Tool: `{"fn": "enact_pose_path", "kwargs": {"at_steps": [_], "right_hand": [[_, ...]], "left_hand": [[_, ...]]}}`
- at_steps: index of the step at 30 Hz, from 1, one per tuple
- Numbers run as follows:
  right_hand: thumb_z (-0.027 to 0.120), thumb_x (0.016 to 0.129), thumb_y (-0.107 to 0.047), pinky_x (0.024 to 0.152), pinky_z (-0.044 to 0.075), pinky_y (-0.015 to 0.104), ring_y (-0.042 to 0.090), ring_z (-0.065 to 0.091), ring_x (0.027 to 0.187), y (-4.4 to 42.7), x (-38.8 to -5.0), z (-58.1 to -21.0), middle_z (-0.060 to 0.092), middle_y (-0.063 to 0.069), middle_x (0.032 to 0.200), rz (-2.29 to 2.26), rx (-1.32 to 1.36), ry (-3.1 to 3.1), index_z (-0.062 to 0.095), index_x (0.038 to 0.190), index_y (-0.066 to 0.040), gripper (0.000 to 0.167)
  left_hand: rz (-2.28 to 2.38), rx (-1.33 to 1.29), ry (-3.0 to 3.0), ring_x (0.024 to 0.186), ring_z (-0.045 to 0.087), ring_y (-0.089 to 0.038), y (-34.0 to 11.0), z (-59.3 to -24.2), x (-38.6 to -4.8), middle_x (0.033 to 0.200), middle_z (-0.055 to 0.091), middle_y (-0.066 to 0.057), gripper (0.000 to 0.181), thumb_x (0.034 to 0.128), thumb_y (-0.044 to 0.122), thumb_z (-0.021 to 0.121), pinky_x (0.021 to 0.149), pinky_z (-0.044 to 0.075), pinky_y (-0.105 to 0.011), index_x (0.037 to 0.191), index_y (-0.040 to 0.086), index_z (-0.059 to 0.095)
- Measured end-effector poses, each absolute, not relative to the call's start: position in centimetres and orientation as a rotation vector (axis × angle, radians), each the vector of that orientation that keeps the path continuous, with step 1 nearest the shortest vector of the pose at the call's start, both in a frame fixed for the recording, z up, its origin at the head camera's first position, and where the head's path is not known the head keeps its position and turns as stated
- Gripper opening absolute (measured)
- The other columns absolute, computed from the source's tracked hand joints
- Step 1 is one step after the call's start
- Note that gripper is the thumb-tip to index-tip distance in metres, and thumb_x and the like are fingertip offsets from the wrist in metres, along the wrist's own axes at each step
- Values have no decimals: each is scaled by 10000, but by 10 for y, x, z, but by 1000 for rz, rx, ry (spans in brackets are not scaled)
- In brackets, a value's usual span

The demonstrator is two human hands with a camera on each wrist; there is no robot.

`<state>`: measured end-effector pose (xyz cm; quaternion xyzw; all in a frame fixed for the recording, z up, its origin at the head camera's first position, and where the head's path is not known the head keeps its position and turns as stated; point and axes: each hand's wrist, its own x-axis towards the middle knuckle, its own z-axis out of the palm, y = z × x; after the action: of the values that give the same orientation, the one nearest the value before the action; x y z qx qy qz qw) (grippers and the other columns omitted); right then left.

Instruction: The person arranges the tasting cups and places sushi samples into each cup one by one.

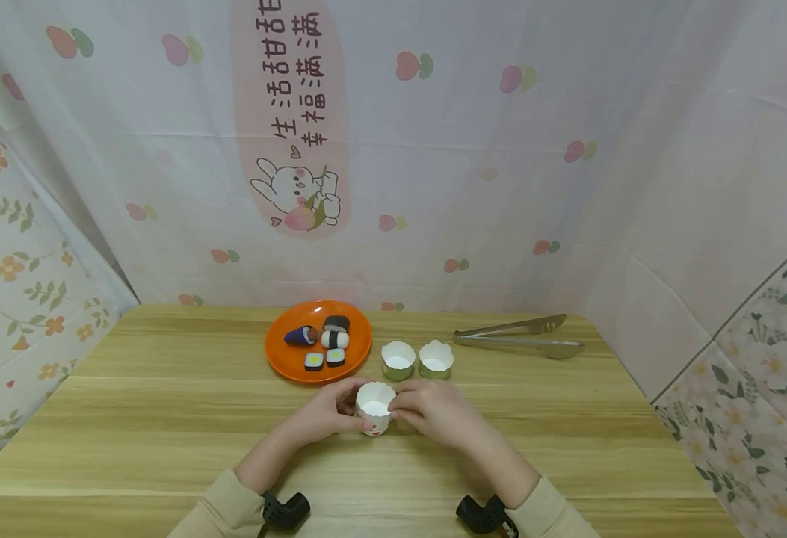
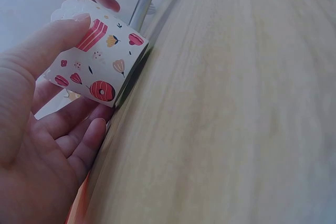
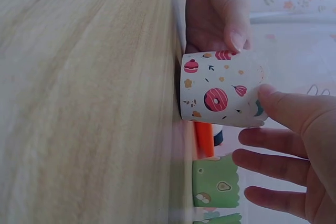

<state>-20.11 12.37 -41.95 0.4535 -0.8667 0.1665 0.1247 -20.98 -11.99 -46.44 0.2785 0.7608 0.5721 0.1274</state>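
Observation:
A white paper baking cup (image 1: 374, 426) with a scalloped rim and printed pink doughnuts and flowers stands on the table in front of me. My left hand (image 1: 322, 415) grips its left side, thumb across the printed wall (image 2: 94, 66) and the other fingers around behind. From the right, my right hand (image 1: 436, 411) pinches the cup near its rim; in the right wrist view its thumb lies on the rim, with the lower fingers spread apart from the wall. Just behind are two green paper cups (image 1: 398, 368), side by side, with white insides.
An orange plate (image 1: 276, 360) at the back holds several toy sushi pieces, among them a dark cone roll (image 1: 297, 336). Metal tongs (image 1: 501, 341) lie spread at the back right. Patterned curtains (image 1: 433, 187) hang behind the wooden table (image 1: 131, 418) and at both sides.

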Motion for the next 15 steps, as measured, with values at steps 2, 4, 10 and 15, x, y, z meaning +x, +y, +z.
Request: {"fn": "enact_pose_path", "kwargs": {"at_steps": [2, 4, 10, 15], "right_hand": [[712, 870, -240, 783, 537, 290, 127, 645, 943, 124, -201, -420, 685, -1, 1056, 479, 1316, -2534, 748, 929, -180, 91], [706, 876, -242, 793, 536, 299, 134, 644, 956, 124, -201, -419, 684, 5, 1067, 479, 1315, -2542, 747, 934, -177, 97], [695, 887, -231, 805, 534, 314, 146, 643, 964, 125, -200, -416, 682, 23, 1071, 477, 1315, -2553, 745, 945, -168, 99], [708, 877, -219, 805, 535, 309, 146, 643, 949, 125, -199, -414, 682, 22, 1053, 488, 1314, -2538, 745, 940, -161, 93]], "left_hand": [[1663, 810, 2217, 965, 580, -201, -120, -465, -210, 1148, 621, -67, 579, 825, 143, 762, 800, 495, -289, 1336, 47, 508], [1662, 812, 2220, 968, 580, -196, -119, -465, -210, 1150, 622, -71, 576, 823, 137, 762, 802, 495, -291, 1333, 44, 509], [1671, 828, 2214, 991, 560, -210, -119, -466, -210, 1161, 612, -118, 561, 834, 122, 752, 813, 484, -322, 1325, 12, 504], [1673, 817, 2206, 1006, 547, -230, -119, -465, -209, 1168, 604, -122, 577, 834, 111, 750, 816, 477, -327, 1336, -2, 490]]}}
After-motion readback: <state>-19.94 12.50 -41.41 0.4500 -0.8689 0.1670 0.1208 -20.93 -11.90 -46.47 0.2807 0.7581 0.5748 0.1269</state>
